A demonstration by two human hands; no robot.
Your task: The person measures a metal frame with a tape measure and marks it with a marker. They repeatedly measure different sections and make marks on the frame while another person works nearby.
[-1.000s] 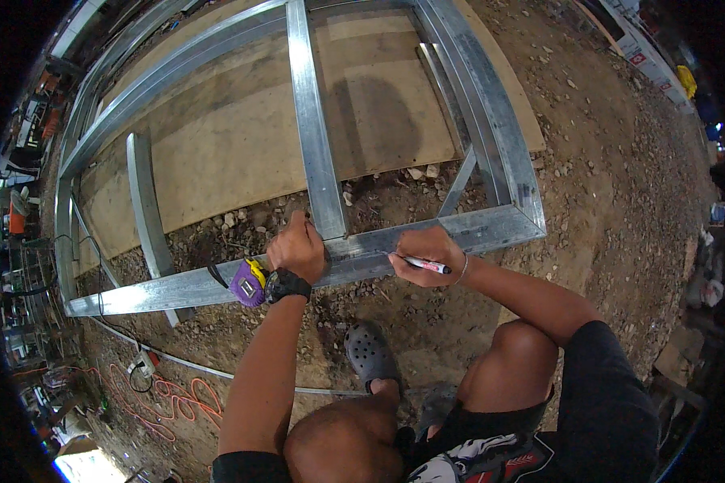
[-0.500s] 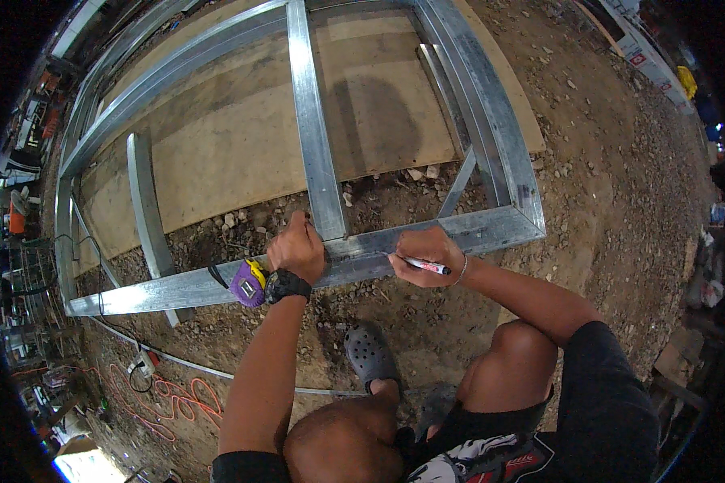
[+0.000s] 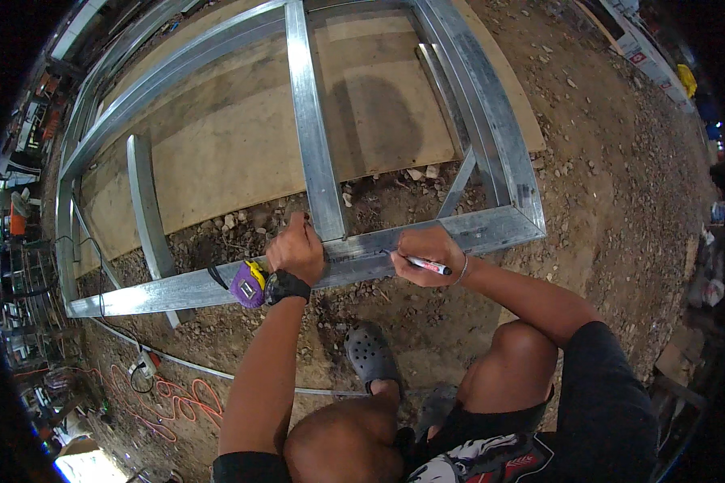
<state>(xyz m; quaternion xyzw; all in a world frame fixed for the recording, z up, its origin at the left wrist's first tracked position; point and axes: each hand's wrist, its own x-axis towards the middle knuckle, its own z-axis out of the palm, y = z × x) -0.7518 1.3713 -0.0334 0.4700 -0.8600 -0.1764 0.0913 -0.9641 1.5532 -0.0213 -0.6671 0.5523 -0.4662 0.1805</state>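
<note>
A galvanized steel frame [image 3: 467, 228] lies in front of me, its front rail running left to right. My right hand [image 3: 425, 253] is closed round a white marker [image 3: 428, 265], its dark-ended back pointing right. The writing tip is hidden by my fingers, which rest on the front rail beside short dark marks. My left hand [image 3: 296, 251] is closed at the rail, by the near end of a steel crossbar [image 3: 314, 137]; what its fingers hold, if anything, is hidden. Against the rail, left of that wrist, sits a purple and yellow tape measure [image 3: 249, 285].
A plywood sheet [image 3: 225, 161] lies under the frame on stony dirt. A loose steel tube [image 3: 147, 205] crosses the front rail at left. An orange cord [image 3: 181, 398] coils at lower left near a white socket block [image 3: 143, 365]. My clog-shod foot [image 3: 371, 354] is below the rail.
My right hand has shifted slightly on the rail with the marker, and dark marks show more clearly beside its fingers. My left hand and the tape measure stay nearly where they were.
</note>
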